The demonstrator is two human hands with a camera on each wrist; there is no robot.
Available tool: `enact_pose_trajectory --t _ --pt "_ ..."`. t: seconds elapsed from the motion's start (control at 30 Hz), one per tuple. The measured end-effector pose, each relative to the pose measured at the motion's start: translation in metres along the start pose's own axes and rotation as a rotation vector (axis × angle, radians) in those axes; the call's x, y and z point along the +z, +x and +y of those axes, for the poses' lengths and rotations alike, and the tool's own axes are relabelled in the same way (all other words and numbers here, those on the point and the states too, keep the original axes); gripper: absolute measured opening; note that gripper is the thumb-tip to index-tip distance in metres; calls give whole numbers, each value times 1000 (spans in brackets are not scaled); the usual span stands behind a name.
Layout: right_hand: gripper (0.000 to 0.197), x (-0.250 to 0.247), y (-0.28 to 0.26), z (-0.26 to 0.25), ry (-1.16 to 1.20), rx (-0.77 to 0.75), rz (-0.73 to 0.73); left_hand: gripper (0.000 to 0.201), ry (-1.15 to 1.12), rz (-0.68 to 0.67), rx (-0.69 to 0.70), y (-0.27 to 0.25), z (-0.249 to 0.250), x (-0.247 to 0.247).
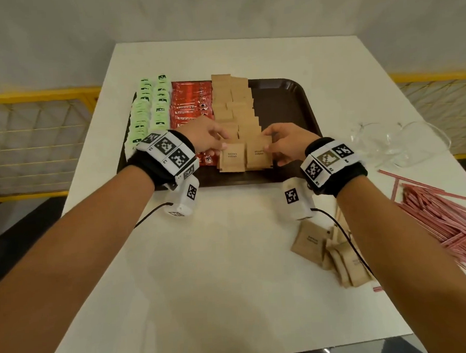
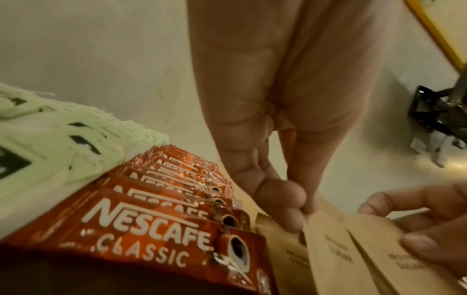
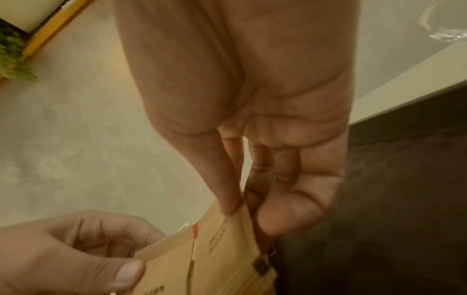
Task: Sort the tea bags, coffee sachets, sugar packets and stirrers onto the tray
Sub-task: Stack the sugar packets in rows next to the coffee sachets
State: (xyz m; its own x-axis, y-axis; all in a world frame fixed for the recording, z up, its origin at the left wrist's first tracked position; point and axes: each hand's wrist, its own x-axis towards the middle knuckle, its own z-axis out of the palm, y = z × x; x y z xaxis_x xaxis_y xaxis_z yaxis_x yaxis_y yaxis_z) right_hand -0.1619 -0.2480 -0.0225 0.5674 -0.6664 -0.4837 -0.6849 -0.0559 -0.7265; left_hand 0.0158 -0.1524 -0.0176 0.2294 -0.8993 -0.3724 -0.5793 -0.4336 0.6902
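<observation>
A dark brown plastic tray [image 1: 290, 97] with rounded corners lies on a white square table [image 1: 203, 258], and three kinds of packets fill its left part in rows running away from the person. At the far left stand pale green tea bags [image 1: 152, 107], next to them red Nescafe Classic coffee sachets [image 1: 190, 103], and then two rows of brown paper sugar packets [image 1: 233, 106] printed "BROWN SUGAR"; the right part of the tray is bare. Both hands are at the near end of the sugar rows. The left hand [image 1: 205, 134] has its fingers bent down and pinches the top edge of the nearest left-row sugar packet [image 1: 232, 157] between thumb and fingertips, as the left wrist view shows. The right hand [image 1: 284, 144] likewise pinches the top edge of the neighbouring right-row sugar packet [image 1: 259, 154], thumb on the near face and fingers behind it; in the right wrist view its little finger curls just beside the packet. The two held packets stand side by side, touching, leaning on the rows behind them. On the table to the right of the tray lies crumpled clear plastic wrapping [image 1: 403, 143]. Nearer the person, a small heap of loose brown sugar packets [image 1: 336, 254] lies under the right forearm, and just beside it spreads a pile of thin pink stirrers [image 1: 444, 219] near the table's right edge.
</observation>
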Motion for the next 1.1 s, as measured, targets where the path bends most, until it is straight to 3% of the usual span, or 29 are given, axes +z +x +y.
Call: enact_pose_trajectory --t 0.23,0.53,0.67,0.83,1.1 --pt "31 10 12 1 -61 55 -29 36 359 21 77 2 2 4" --pt "32 13 21 2 -136 43 26 34 435 66 77 6 3 7" --pt "31 13 22 6 -197 22 64 44 489 58 151 -1 4 10" --pt "51 14 16 8 -172 25 27 43 754 -33 180 -7 5 26" --pt "64 18 8 2 -223 8 45 39 729 8 127 -1 5 30"
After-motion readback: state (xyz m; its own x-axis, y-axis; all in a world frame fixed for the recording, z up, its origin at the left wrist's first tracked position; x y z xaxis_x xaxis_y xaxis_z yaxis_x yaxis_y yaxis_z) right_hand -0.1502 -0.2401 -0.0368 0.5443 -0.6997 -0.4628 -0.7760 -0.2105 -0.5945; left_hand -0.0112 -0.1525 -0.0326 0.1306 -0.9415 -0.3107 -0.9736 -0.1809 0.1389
